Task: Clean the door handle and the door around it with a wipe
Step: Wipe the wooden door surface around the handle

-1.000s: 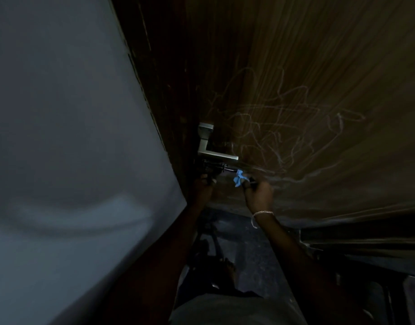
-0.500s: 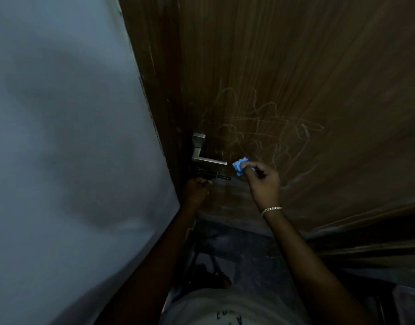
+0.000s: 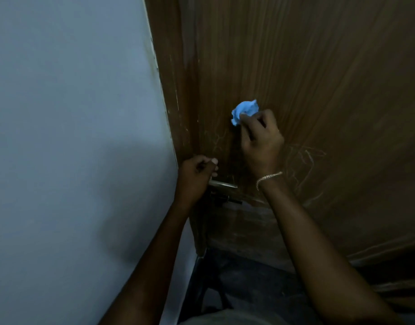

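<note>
A brown wooden door [image 3: 307,78] with pale scribbles fills the right half of the view. Its silver lever handle [image 3: 224,184] sticks out near the door's left edge, partly hidden by my left hand [image 3: 196,174], whose fingers curl round the handle's base. My right hand [image 3: 260,139] pinches a crumpled blue wipe [image 3: 244,111] against the door above the handle. A thin bracelet sits on that wrist. A dark key or latch part [image 3: 227,201] shows just below the lever.
A pale grey wall [image 3: 72,137] stands to the left of the door frame. Below the door lies a dark floor [image 3: 244,277] with some dim shapes on it. The scribbles [image 3: 305,165] run right of my right wrist.
My right hand has carried the wipe from below the handle's tip up onto the door above it. My left hand has risen from under the lever onto the handle. The view has tilted down.
</note>
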The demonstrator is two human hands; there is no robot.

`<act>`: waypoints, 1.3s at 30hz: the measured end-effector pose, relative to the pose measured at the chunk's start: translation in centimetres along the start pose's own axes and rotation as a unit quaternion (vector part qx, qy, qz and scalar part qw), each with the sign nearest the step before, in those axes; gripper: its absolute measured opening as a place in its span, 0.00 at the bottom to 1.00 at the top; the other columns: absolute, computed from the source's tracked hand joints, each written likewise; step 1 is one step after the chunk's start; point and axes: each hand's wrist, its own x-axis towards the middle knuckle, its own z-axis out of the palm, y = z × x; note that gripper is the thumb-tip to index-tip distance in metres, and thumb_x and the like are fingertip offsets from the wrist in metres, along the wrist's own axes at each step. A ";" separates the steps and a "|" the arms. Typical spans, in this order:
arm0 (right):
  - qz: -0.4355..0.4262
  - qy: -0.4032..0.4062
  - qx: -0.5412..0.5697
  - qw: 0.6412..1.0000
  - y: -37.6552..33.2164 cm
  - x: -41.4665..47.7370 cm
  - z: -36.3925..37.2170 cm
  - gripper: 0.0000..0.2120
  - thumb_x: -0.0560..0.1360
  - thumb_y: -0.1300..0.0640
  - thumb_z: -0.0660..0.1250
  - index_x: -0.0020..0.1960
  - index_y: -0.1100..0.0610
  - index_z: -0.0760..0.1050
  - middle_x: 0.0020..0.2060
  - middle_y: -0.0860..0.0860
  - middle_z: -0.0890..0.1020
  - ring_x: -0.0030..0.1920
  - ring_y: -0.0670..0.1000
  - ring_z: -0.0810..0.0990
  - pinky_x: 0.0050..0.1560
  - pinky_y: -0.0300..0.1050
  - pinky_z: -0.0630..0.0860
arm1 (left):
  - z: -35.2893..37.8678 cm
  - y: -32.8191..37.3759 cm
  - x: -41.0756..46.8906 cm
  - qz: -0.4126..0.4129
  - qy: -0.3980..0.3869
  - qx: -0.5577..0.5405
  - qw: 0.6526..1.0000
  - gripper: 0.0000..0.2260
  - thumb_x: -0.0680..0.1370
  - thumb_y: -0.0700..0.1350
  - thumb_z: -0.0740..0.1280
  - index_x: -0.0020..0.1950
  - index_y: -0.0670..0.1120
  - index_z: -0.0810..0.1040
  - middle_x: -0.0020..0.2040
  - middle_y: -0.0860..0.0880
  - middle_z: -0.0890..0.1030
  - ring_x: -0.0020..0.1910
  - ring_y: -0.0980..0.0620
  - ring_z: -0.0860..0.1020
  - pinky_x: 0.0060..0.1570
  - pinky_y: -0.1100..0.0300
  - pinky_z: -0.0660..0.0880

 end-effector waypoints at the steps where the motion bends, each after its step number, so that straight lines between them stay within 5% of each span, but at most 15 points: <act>1: -0.016 -0.031 -0.022 0.999 -0.3 0.3 0.7 0.10 0.75 0.66 0.69 0.56 0.64 0.82 0.46 0.58 0.79 0.42 0.55 0.80 0.41 0.47 0.78 | 0.1 0.5 0.0 0.008 0.000 0.000 1.000 0.09 0.79 0.50 0.68 0.47 0.45 0.83 0.42 0.50 0.86 0.40 0.55 0.85 0.42 0.64 0.80; 5: -0.033 -0.170 -0.065 0.983 -0.3 -1.5 2.1 0.12 0.79 0.62 0.65 0.61 0.64 0.79 0.54 0.59 0.80 0.45 0.57 0.82 0.43 0.54 0.81 | 0.4 1.6 -0.4 0.015 -0.004 0.009 1.000 0.09 0.80 0.49 0.67 0.48 0.44 0.83 0.43 0.50 0.86 0.41 0.56 0.85 0.45 0.61 0.80; 11: -0.014 -0.047 -0.031 0.998 -0.9 0.3 3.8 0.11 0.76 0.61 0.66 0.58 0.60 0.79 0.54 0.57 0.79 0.41 0.51 0.81 0.39 0.39 0.78 | -0.2 1.7 -0.5 0.013 0.022 0.012 1.000 0.09 0.80 0.49 0.67 0.47 0.45 0.83 0.43 0.50 0.86 0.41 0.54 0.85 0.48 0.56 0.82; 16: -0.043 -0.186 -0.114 0.975 -1.3 -2.5 5.8 0.10 0.77 0.57 0.69 0.57 0.59 0.79 0.57 0.55 0.80 0.38 0.50 0.81 0.32 0.39 0.75 | -0.4 1.5 -0.3 0.015 0.038 0.051 0.998 0.08 0.80 0.46 0.66 0.44 0.47 0.83 0.40 0.51 0.85 0.39 0.56 0.84 0.45 0.59 0.80; 22: -0.030 -0.100 -0.065 0.992 -0.7 -0.5 5.3 0.09 0.76 0.59 0.68 0.56 0.58 0.77 0.53 0.54 0.79 0.37 0.48 0.79 0.32 0.37 0.75 | -1.4 1.2 -0.9 0.008 0.073 -0.006 0.997 0.08 0.80 0.45 0.66 0.45 0.47 0.84 0.41 0.49 0.86 0.41 0.49 0.85 0.46 0.54 0.81; 28: -0.039 -0.208 -0.119 0.970 -0.7 -3.2 5.9 0.10 0.77 0.58 0.68 0.57 0.58 0.78 0.58 0.55 0.79 0.41 0.51 0.82 0.34 0.43 0.79 | -1.3 2.0 -0.6 0.022 0.076 -0.004 0.997 0.08 0.80 0.45 0.66 0.47 0.45 0.84 0.41 0.48 0.86 0.41 0.50 0.85 0.44 0.57 0.82; 33: -0.018 -0.109 -0.088 0.990 -0.4 -1.0 5.5 0.08 0.77 0.57 0.67 0.55 0.55 0.78 0.49 0.51 0.77 0.37 0.47 0.77 0.31 0.36 0.66 | -1.6 1.7 -0.7 0.010 0.094 -0.022 0.995 0.08 0.80 0.43 0.66 0.47 0.43 0.84 0.40 0.47 0.86 0.39 0.49 0.85 0.39 0.63 0.79; 36: -0.044 -0.154 -0.099 0.982 -2.0 -1.4 7.1 0.07 0.78 0.57 0.66 0.55 0.57 0.78 0.52 0.54 0.79 0.37 0.50 0.79 0.28 0.43 0.75 | -1.5 1.8 -0.6 0.016 0.089 -0.025 0.996 0.08 0.80 0.44 0.66 0.47 0.44 0.84 0.40 0.48 0.86 0.39 0.50 0.85 0.39 0.64 0.79; 39: -0.020 -0.209 -0.097 0.973 -0.8 -3.7 6.1 0.10 0.79 0.57 0.66 0.58 0.59 0.78 0.58 0.54 0.79 0.44 0.51 0.81 0.38 0.45 0.80 | -1.6 1.9 -0.5 0.018 0.085 -0.018 0.996 0.08 0.79 0.46 0.66 0.47 0.47 0.84 0.40 0.49 0.86 0.40 0.51 0.85 0.39 0.63 0.79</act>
